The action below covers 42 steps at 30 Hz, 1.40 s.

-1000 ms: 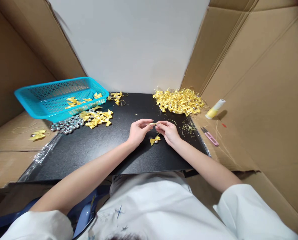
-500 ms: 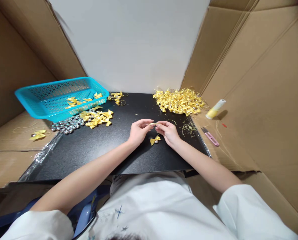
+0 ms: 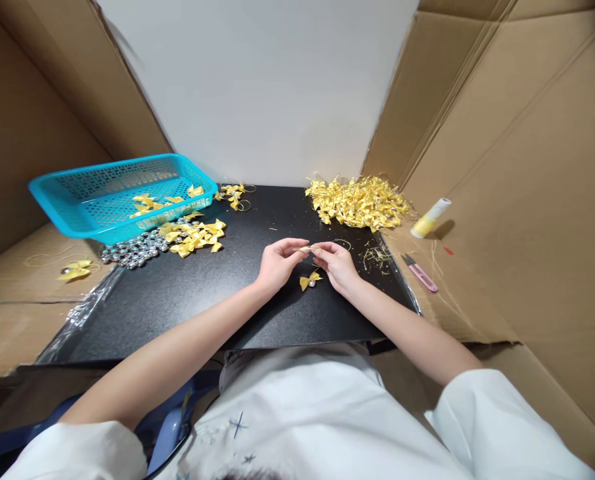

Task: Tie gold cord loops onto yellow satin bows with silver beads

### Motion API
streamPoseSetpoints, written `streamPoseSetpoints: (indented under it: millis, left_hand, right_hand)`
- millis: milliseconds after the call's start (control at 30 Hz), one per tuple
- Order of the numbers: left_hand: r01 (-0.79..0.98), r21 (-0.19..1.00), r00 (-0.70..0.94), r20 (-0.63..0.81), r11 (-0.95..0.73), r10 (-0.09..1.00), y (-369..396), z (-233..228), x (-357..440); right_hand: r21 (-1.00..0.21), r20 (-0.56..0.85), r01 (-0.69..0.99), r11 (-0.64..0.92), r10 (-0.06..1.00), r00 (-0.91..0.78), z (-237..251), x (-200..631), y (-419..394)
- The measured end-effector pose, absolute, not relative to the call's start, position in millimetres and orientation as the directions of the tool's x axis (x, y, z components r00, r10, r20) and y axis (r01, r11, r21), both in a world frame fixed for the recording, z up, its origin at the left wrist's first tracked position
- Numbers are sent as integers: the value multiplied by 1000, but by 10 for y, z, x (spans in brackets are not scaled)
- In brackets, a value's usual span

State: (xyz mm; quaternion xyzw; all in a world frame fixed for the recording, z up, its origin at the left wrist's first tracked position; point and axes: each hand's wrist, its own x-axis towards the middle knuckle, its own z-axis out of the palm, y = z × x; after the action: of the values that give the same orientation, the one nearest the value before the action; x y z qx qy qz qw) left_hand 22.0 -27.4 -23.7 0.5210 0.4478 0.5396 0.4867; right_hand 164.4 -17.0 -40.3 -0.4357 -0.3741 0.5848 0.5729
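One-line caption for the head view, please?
Left hand and right hand pinch a thin thread above a yellow ribbon bow.

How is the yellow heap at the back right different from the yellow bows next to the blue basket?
The back-right heap is large, dense and tangled with thin loops; the bows by the blue basket form a small loose scatter, each shape distinct. The heap lies beside cardboard, the scatter beside silver beads. Both are yellow and rest on the black mat.

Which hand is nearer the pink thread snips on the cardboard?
Right. The right hand is just left of the pink thread snips; the left hand lies farther left.
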Motion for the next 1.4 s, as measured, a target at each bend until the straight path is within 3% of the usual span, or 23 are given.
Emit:
streamPoseSetpoints:
  millis: [367,533,767,1100,1400]
  left_hand:
    - [-61,986,19,155,-154,988,-256,-269,203]
    - [-43,982,-17,182,-182,983,-224,-298,175]
    - [35,961,-9,273,-273,962,-268,-280,170]
    - [145,916,19,377,-375,926,-280,-315,163]
    - [208,899,58,381,-385,923,-288,-293,165]
  right_hand:
    - [-984,48,-169,58,997,61,-426,1637,-173]
    - [-969,246,61,241,964,101,-305,1660,-264]
    - [-827,468,364,429,883,23,-217,1676,-361]
    - [-695,558,524,493,829,-41,-242,1688,-347]
    - [-679,569,545,492,822,-33,-244,1694,-327]
